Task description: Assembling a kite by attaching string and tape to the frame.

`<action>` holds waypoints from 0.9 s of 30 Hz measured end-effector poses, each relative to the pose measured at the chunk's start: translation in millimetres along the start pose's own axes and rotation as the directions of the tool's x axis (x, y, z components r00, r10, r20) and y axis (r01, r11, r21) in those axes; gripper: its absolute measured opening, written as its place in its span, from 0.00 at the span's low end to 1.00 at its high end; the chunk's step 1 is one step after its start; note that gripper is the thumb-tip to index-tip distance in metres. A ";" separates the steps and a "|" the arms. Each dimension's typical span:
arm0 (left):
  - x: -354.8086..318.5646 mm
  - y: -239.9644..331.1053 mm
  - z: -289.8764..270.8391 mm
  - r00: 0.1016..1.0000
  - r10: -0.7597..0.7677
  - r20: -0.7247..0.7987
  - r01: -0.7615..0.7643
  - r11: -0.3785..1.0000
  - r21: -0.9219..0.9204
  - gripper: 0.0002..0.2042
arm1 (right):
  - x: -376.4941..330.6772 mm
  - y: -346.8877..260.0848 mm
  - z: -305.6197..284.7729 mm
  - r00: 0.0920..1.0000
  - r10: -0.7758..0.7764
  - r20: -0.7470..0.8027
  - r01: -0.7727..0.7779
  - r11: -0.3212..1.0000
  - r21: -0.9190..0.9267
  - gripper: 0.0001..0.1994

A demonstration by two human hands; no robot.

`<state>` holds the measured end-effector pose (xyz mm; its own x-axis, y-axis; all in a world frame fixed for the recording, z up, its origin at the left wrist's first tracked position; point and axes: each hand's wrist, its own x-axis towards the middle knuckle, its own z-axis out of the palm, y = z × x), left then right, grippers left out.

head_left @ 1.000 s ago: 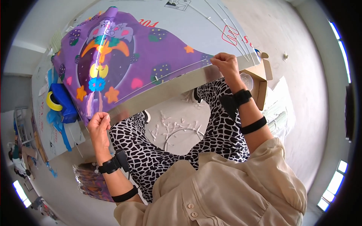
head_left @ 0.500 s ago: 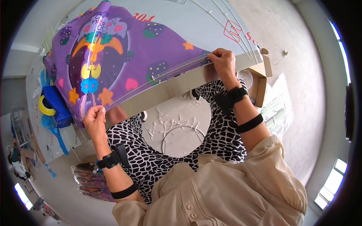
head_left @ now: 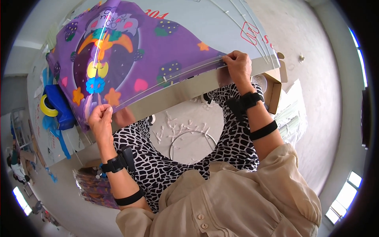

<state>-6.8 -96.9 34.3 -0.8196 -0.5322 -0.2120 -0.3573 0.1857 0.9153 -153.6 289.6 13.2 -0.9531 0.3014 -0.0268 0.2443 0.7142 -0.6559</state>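
A purple kite, printed with a cartoon figure, stars, hearts and berries, spreads over the table's left half. Along its near edge runs a thin pale rod carrying a small white fitting. My left hand pinches the kite at its near left corner. At the right end of that edge, my right hand is closed, thumb against fingers, on the kite's narrow corner. The edge stretches between both hands. Whether either hand also grips the rod cannot be made out.
The table has a shiny metal front edge and several thin rods on top. A blue tape dispenser stands left; an open cardboard box and a bag of rods lie right. White plastic pieces litter the floor.
Hands, kite and table all appear slightly further right in the view. Both hands keep their pinch on the kite's edge, and its layout looks nearly the same.
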 end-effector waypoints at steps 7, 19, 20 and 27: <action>3.8 -3.8 -2.3 1.000 -0.004 0.010 0.003 1.000 0.007 0.04 | -1.5 -1.9 5.6 1.000 -0.006 -0.025 0.004 0.997 -0.082 0.09; 14.8 -19.6 3.6 0.995 0.048 -0.082 -0.022 0.956 0.291 0.04 | 3.7 3.2 4.6 0.999 -0.049 -0.006 0.048 0.987 -0.155 0.11; 14.4 -18.8 3.8 0.994 0.060 -0.088 -0.032 0.954 0.297 0.04 | 3.7 2.3 5.0 0.999 -0.048 -0.001 0.047 0.986 -0.162 0.11; 12.8 -10.6 13.6 0.995 0.027 -0.096 0.008 0.940 0.341 0.02 | 5.3 6.6 5.0 0.999 -0.054 0.000 0.053 0.985 -0.166 0.11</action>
<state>-19.6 -94.5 17.3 -0.7822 -0.6038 -0.1536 -0.4948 0.4522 0.7421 -157.9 292.8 5.0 -0.9649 0.2625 0.0081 0.2198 0.8241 -0.5221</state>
